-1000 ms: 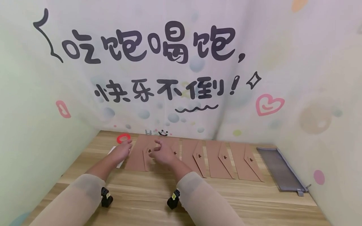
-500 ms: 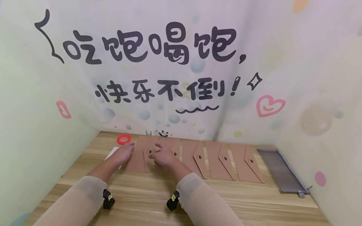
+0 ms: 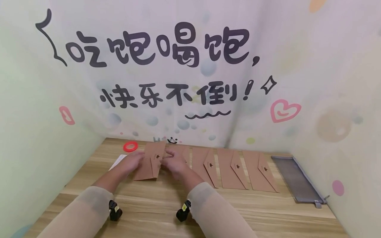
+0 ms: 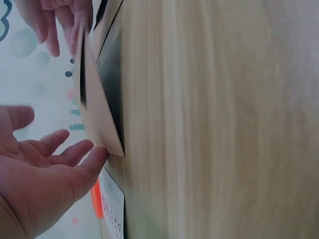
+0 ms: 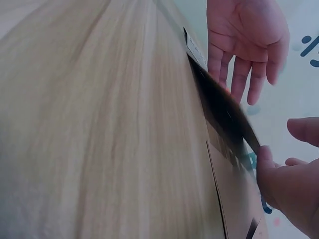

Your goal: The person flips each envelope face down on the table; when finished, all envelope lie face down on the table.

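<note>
A brown paper envelope (image 3: 152, 163), its flap marked with a small dark print, is tilted with its right side off the table in the head view. My right hand (image 3: 176, 162) is at that raised edge. In the right wrist view its lower fingers (image 5: 266, 162) touch the edge while the thumb stands apart. At the envelope's left side is my left hand (image 3: 133, 162). The left wrist view shows those fingers (image 4: 94, 159) extended, the lowest touching a corner and the thumb apart.
More brown envelopes (image 3: 229, 168) lie in a row to the right. A grey mesh pouch (image 3: 297, 178) lies at the far right. A red ring (image 3: 130, 146) and a white printed card (image 4: 113, 204) lie at the left. A printed wall cloth (image 3: 178, 76) hangs behind.
The leftmost envelope lay flat and now has its right side lifted. My left hand has come down and in to its left edge. The right hand has barely shifted.
</note>
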Demonstrator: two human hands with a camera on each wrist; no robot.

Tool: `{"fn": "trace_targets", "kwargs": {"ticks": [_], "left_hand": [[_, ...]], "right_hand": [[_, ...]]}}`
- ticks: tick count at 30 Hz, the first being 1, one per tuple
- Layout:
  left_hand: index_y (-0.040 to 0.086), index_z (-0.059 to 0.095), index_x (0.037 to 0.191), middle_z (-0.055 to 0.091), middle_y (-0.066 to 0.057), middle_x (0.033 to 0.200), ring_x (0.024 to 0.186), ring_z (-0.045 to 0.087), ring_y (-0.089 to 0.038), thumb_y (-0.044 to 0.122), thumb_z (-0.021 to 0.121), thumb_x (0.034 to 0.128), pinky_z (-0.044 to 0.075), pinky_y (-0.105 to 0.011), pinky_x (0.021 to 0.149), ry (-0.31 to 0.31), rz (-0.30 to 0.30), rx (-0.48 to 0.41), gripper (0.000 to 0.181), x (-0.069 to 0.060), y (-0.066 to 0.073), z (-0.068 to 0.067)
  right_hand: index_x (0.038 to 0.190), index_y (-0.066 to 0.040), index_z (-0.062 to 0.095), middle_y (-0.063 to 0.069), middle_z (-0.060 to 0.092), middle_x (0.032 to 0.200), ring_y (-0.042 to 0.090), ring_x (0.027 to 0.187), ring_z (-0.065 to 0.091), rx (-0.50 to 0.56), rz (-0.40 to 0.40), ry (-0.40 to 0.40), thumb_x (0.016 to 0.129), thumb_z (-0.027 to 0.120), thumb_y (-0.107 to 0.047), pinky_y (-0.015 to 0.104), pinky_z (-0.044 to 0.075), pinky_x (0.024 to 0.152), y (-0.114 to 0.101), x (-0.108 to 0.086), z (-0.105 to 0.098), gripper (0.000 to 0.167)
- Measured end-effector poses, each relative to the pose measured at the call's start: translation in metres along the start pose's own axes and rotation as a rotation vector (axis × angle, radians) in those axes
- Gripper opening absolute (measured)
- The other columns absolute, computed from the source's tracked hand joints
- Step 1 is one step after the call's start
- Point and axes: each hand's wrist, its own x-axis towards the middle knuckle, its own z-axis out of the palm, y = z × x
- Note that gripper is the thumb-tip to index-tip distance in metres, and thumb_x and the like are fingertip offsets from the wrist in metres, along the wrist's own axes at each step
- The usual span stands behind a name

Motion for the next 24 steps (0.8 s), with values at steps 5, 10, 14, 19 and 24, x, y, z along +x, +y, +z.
{"fn": "trace_targets", "kwargs": {"ticks": [5,10,14,19,24], "left_hand": [[-0.001,0.034,0.164,0.040,-0.030,0.167,0.154,0.041,-0.048,0.033,0.045,0.1139,0.040,-0.061,0.126,-0.058,0.036,-0.021,0.062,-0.004,0.005,0.006],[0.013,0.032,0.169,0.039,-0.025,0.169,0.154,0.042,-0.047,0.042,0.055,0.1109,0.041,-0.064,0.123,-0.058,0.070,-0.017,0.069,-0.003,0.010,0.009],[0.025,0.032,0.169,0.038,-0.020,0.172,0.153,0.045,-0.045,0.052,0.060,0.1068,0.046,-0.061,0.120,-0.054,0.082,-0.038,0.074,0.000,0.014,0.011],[0.025,0.034,0.169,0.038,-0.020,0.171,0.151,0.049,-0.044,0.050,0.061,0.1071,0.055,-0.056,0.112,-0.065,0.096,-0.094,0.072,0.002,0.020,0.015],[0.026,0.034,0.168,0.037,-0.019,0.172,0.151,0.049,-0.043,0.046,0.059,0.1088,0.057,-0.057,0.109,-0.074,0.073,-0.153,0.067,0.003,0.023,0.018]], "right_hand": [[0.154,-0.003,0.055,0.016,0.067,0.146,0.024,0.127,0.069,0.011,-0.050,-0.052,0.098,0.067,0.002,0.044,0.056,0.113,0.000,-0.001,0.001,0.057],[0.154,-0.010,0.058,0.009,0.062,0.155,0.018,0.128,0.067,-0.015,-0.067,-0.099,0.099,0.068,-0.005,0.041,0.056,0.113,-0.003,-0.005,0.003,0.057],[0.157,-0.013,0.054,0.006,0.056,0.161,0.020,0.128,0.068,-0.027,-0.064,-0.115,0.101,0.071,-0.014,0.043,0.054,0.115,-0.007,-0.010,0.004,0.060],[0.160,-0.014,0.050,0.007,0.050,0.165,0.026,0.133,0.067,0.019,-0.102,-0.181,0.106,0.065,-0.015,0.045,0.052,0.118,-0.014,-0.016,0.008,0.056],[0.160,-0.016,0.050,0.009,0.048,0.165,0.023,0.133,0.066,0.055,-0.117,-0.206,0.108,0.061,-0.012,0.042,0.055,0.115,-0.017,-0.018,0.012,0.054]]}}
